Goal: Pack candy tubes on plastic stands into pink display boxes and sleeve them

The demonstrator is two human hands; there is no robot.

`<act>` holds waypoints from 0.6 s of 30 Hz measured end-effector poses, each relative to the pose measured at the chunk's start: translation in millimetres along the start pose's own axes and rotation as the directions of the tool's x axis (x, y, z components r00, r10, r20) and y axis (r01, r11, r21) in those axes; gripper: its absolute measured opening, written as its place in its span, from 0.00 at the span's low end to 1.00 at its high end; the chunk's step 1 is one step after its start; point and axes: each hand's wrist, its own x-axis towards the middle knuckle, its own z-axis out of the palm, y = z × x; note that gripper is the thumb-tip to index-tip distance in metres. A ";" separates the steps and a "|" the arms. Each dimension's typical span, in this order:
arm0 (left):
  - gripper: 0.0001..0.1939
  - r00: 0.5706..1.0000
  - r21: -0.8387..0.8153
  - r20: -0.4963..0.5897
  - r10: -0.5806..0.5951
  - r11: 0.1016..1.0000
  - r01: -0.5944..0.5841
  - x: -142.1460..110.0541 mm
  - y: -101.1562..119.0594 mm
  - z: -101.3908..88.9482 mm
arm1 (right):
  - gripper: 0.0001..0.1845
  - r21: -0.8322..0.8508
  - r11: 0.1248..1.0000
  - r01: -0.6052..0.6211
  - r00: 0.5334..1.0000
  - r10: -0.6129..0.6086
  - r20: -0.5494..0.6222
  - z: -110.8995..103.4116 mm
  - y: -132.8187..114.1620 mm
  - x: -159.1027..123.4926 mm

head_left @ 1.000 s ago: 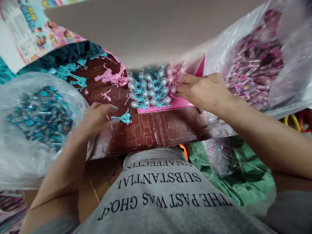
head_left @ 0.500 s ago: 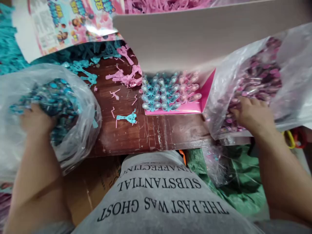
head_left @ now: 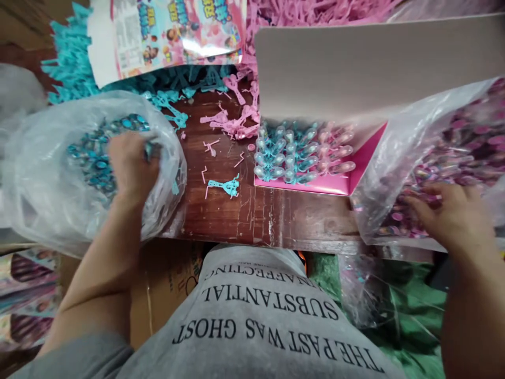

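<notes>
My left hand [head_left: 134, 163] is inside a clear plastic bag [head_left: 43, 158] of small clear and blue capsules [head_left: 92, 155]. Its fingers are closed, with a blue capsule [head_left: 149, 150] showing beside them. On the other side, my right hand [head_left: 453, 213] reaches into a bag [head_left: 398, 158] of clear and pink capsules [head_left: 445, 163]. The thumb and fingers there are apart, resting among the pieces. Between my hands stands an open pink box [head_left: 331, 185] with rows of blue bulb-topped pieces [head_left: 284, 158] and pink ones [head_left: 335, 150] upright inside.
A blue plastic part [head_left: 224, 185] and small pink scraps [head_left: 212, 147] lie on the brown table [head_left: 252, 221]. Behind are pink parts [head_left: 236, 123], a heap of blue parts [head_left: 71, 58] and a printed package [head_left: 169, 37]. The box's raised lid [head_left: 366, 68] blocks the view behind it.
My right hand has left the pink pieces in the box and gone into the right bag. My left hand has moved from the table into the left bag. The view has shifted left.
</notes>
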 end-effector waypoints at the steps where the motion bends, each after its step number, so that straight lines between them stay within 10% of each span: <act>1: 0.19 0.995 -0.098 0.033 0.097 0.991 -0.093 5.9 23.7 6.8 | 0.29 0.024 0.999 -0.037 0.999 0.037 0.033 -2.2 -3.6 3.1; 4: 0.16 0.956 -0.220 0.083 0.281 0.941 -0.258 34.1 92.1 33.3 | 0.31 0.071 0.973 -0.221 0.967 0.209 0.147 -19.4 -23.5 8.1; 9: 0.23 0.972 -0.214 0.162 0.172 0.967 -0.136 92.4 159.0 71.7 | 0.39 0.010 0.970 -0.242 0.946 0.233 0.227 -54.0 -52.9 -8.5; 13: 0.23 0.958 -0.177 0.284 0.032 0.984 0.020 107.8 166.0 77.4 | 0.37 0.031 0.975 -0.221 0.965 0.214 0.152 -66.9 -55.3 -31.6; 18: 0.19 0.996 -0.271 0.071 0.057 0.962 -0.035 63.6 121.4 50.2 | 0.22 0.399 0.912 -0.095 0.982 0.152 -0.115 -78.7 -61.9 -41.2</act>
